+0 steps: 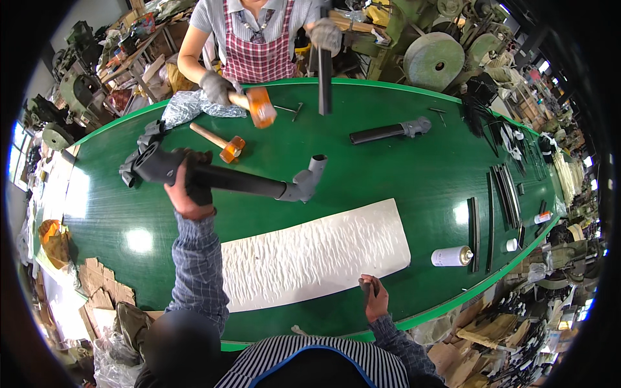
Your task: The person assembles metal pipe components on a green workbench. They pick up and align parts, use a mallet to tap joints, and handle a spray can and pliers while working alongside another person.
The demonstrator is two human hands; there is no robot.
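My left hand (190, 186), in a dark glove, is wrapped round a black tube (242, 181) raised above the green table. At the tube's left end is a wide grey joint with round openings (158, 165); its right end carries a grey angled fitting (305, 184). Close to my body, my right hand (375, 301) has its fingers curled together at the near edge of a white rippled sheet (317, 255). Whatever lies in those fingers, if anything, is too small to make out. More grey joint pieces (152, 129) lie beyond my left hand.
Across the green table (414, 174), a co-worker in grey gloves holds an orange-headed mallet (262, 107) and an upright black tube (325, 77). Another mallet (231, 149) and a jointed tube (388, 130) lie between us. A spray can (451, 257) and black bars (508, 194) are at right.
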